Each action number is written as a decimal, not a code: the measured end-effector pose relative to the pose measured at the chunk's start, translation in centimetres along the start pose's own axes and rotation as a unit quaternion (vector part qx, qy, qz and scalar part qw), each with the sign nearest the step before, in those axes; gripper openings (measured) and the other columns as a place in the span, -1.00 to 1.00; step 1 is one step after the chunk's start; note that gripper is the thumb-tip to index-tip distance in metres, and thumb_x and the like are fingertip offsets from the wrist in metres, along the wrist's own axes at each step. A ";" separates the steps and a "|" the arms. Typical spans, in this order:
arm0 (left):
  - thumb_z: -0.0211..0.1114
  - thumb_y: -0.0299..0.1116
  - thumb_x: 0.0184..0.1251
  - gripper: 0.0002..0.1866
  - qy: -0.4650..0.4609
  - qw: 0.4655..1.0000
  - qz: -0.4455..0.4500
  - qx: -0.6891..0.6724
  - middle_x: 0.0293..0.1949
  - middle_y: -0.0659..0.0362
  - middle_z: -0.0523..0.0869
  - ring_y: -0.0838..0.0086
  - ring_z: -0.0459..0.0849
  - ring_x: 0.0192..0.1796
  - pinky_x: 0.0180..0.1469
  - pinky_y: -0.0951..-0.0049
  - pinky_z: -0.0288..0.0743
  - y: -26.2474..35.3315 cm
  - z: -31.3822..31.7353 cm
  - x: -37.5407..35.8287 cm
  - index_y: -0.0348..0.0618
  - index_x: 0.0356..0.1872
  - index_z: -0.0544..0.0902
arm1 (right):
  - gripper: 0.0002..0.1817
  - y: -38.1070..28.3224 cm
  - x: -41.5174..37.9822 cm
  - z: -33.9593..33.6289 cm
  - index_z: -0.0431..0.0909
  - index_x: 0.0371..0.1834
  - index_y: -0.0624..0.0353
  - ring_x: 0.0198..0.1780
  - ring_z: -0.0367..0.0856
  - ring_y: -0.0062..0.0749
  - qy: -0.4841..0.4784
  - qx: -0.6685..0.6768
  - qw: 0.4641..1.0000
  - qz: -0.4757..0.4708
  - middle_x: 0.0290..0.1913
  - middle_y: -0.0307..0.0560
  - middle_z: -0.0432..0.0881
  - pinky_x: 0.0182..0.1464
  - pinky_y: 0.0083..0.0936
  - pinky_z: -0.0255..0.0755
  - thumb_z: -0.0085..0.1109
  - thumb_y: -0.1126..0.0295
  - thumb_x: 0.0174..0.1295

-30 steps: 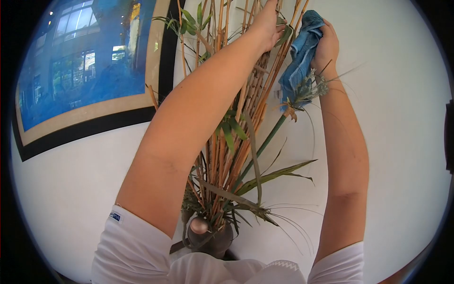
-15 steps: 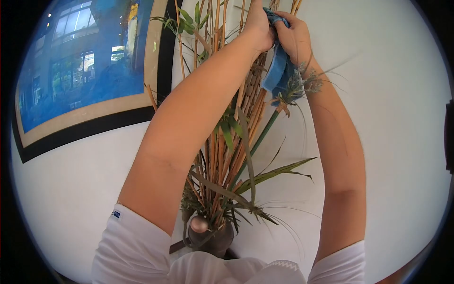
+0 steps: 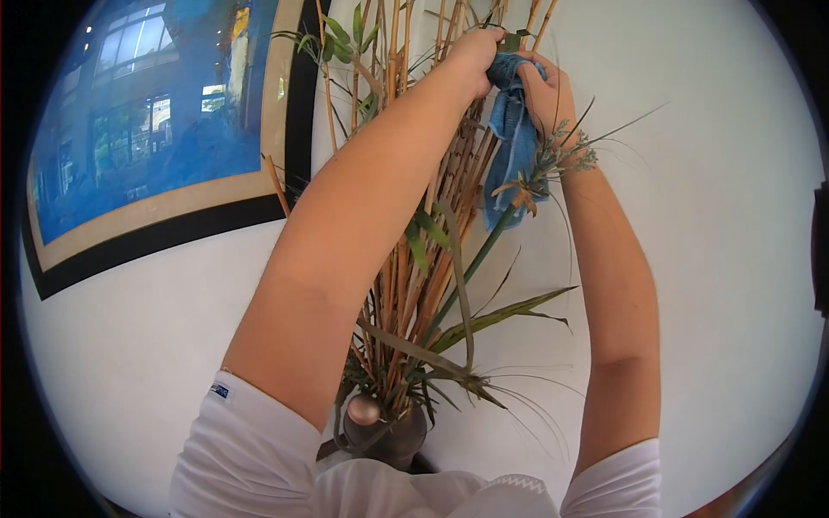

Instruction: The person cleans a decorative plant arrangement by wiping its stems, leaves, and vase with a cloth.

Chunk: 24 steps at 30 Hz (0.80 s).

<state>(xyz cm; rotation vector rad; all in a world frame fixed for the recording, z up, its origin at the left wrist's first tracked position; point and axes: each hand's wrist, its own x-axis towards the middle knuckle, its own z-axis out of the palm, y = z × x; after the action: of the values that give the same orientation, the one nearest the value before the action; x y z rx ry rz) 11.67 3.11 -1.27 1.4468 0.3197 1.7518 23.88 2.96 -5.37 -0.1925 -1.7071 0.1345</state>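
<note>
Blue cloth [image 3: 515,147], head view: bunched at about 1 o'clock, high among the stems [image 3: 458,164], lower part hanging loose. Right hand [image 3: 548,95], also 1 o'clock, had its fingers curled together, clamped on the bunched top. Left hand [image 3: 473,60], between 12 and 1, met the cloth's upper edge; fingertips mostly hidden, could not tell whether they pinched cloth or the green leaf [image 3: 511,41] just above. Feathery sprig [image 3: 566,154] crossed in front of the right wrist. Vase [image 3: 389,440] sat at 6 o'clock, framed picture [image 3: 164,112] at 10.

Handling, judged: cloth looked light, soft, limp, not slippery; best hold was the gathered top, as the loose tail could snag on twigs. Stems seemed thin, stiff, likely brittle, best steadied low on a thick part. Leaf looked flimsy, easily creased; support near its base.
</note>
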 end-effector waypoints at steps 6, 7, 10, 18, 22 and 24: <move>-0.04 -0.35 0.37 -0.74 -0.016 0.999 0.036 -0.028 -0.17 0.06 0.57 0.32 0.60 -0.17 -0.10 0.35 0.51 -0.4 -0.1 0.2 -0.28 -0.05 0.45 | -0.72 -0.5 2.4 -3.5 0.59 -0.36 0.34 -0.45 0.36 -0.63 0.164 0.041 0.980 -0.100 -0.51 -0.29 0.48 -0.40 -0.62 0.30 -0.03 0.32 0.17; -0.05 -0.35 0.37 -0.74 -0.009 0.999 0.037 -0.023 -0.16 0.05 0.57 0.32 0.59 -0.15 -0.08 0.35 0.50 -0.4 0.0 -0.1 -0.29 -0.05 0.45 | -0.71 -0.6 3.2 -3.8 0.59 -0.34 0.34 -0.44 0.39 -0.60 0.199 0.040 0.971 -0.127 -0.49 -0.25 0.51 -0.37 -0.60 0.32 -0.04 0.31 0.17; -0.07 -0.38 0.37 -0.76 0.003 0.999 0.042 -0.021 -0.16 0.05 0.56 0.31 0.57 -0.11 -0.06 0.34 0.49 -0.6 0.1 -0.1 -0.29 -0.08 0.44 | -0.66 -2.2 5.6 -4.2 0.59 -0.26 0.33 -0.41 0.47 -0.50 0.283 0.085 0.947 -0.123 -0.46 -0.12 0.57 -0.30 -0.53 0.37 -0.08 0.28 0.17; -0.22 -0.42 0.39 -0.68 0.041 0.998 0.029 -0.036 -0.07 0.00 0.53 0.26 0.55 -0.06 -0.04 0.27 0.49 -0.3 1.5 -0.6 -0.30 0.04 0.40 | -0.56 -1.7 12.0 -2.4 0.48 0.05 0.28 -0.31 0.55 -0.37 0.082 -0.251 0.957 -0.117 -0.32 -0.09 0.59 -0.20 -0.47 0.41 -0.08 0.23 0.19; -0.28 -0.48 0.37 -0.63 0.027 0.995 0.080 -0.046 -0.11 0.02 0.56 0.29 0.58 -0.13 -0.14 0.28 0.54 -0.5 2.2 -1.2 -0.19 0.09 0.42 | -0.57 -1.1 11.3 -1.0 0.56 -0.04 0.20 -0.25 0.62 -0.09 -0.049 -0.225 0.973 0.010 -0.28 0.13 0.65 -0.14 -0.36 0.45 -0.07 0.18 0.12; -0.30 -0.49 0.36 -0.53 -0.017 0.995 0.096 -0.031 0.04 0.00 0.49 0.21 0.52 -0.03 -0.06 0.13 0.49 -0.3 2.0 -1.5 0.00 0.28 0.27 | -0.58 -0.6 10.6 -0.4 0.57 -0.05 0.18 -0.24 0.62 -0.06 -0.036 -0.210 0.977 -0.019 -0.29 0.15 0.64 -0.14 -0.34 0.45 -0.05 0.18 0.11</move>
<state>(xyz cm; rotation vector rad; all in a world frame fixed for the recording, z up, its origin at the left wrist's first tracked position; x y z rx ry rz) 13.66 1.61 -1.92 1.5023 0.1089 1.8700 22.82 4.54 5.06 -0.4729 -1.7941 -0.2533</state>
